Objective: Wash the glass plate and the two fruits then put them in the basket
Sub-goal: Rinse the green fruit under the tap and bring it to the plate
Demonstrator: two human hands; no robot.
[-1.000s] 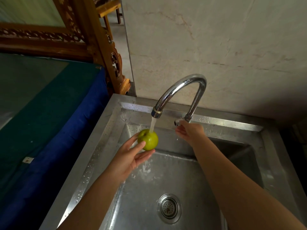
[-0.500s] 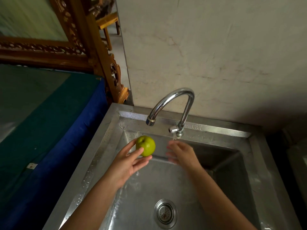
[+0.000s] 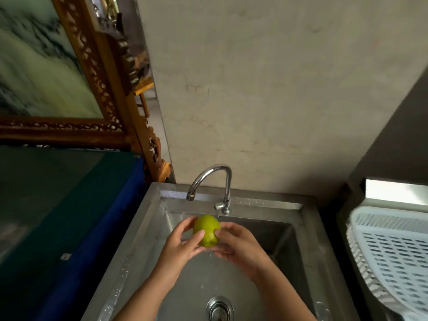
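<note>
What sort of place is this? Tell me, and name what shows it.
Probably a home washing-up corner: a stainless steel sink with a curved chrome tap against a bare wall, a white slotted plastic basket beside it, and a carved wooden frame nearby.

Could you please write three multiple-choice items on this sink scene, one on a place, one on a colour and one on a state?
1. Where is the white basket?
A. To the right of the sink
B. Inside the sink
C. On the blue cloth

2. What colour is the fruit?
A. Red
B. Green
C. Orange

3. How is the fruit held?
A. It lies on the drain
B. In the left hand alone
C. Between both hands

Key: 1 A, the basket sits past the sink's right rim. 2 B, the fruit's skin is plainly green. 3 C, the left hand and the right hand both press on it, below the tap, above the basin.
</note>
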